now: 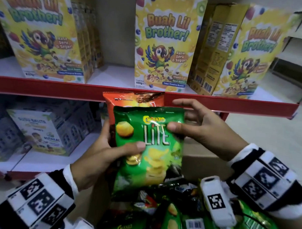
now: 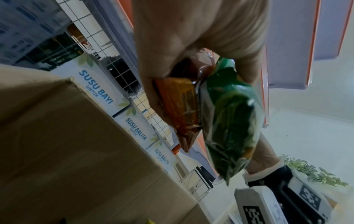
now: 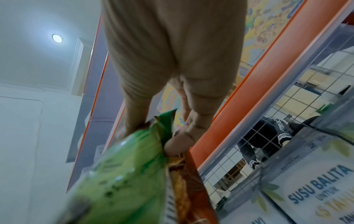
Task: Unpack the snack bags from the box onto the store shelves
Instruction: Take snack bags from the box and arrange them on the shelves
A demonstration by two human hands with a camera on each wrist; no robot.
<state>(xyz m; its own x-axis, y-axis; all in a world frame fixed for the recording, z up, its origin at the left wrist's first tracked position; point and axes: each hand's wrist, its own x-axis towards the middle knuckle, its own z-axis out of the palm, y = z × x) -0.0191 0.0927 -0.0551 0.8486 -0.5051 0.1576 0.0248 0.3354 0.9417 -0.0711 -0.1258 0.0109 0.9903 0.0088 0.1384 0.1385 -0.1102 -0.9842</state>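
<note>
A green Lite chip bag (image 1: 149, 147) is held upright in front of an orange-red snack bag (image 1: 127, 101), both just below the red shelf edge (image 1: 57, 88). My left hand (image 1: 105, 150) grips the two bags together from the left, thumb across the green front; the left wrist view shows the orange-red bag (image 2: 178, 106) and green bag (image 2: 229, 118) pinched side by side. My right hand (image 1: 195, 125) pinches the green bag's upper right corner, thumb in front, fingers behind. In the right wrist view the green bag (image 3: 126, 174) lies against the orange-red one (image 3: 189, 189). More green bags (image 1: 182, 226) fill the cardboard box (image 1: 202, 164) below.
Yellow cereal boxes (image 1: 165, 42) stand on the upper shelf (image 1: 113, 76) with gaps between them. Blue-white milk cartons (image 1: 41, 132) sit on the lower shelf at left. White floor lies to the right. A wire grid backs the shelf (image 2: 118, 72).
</note>
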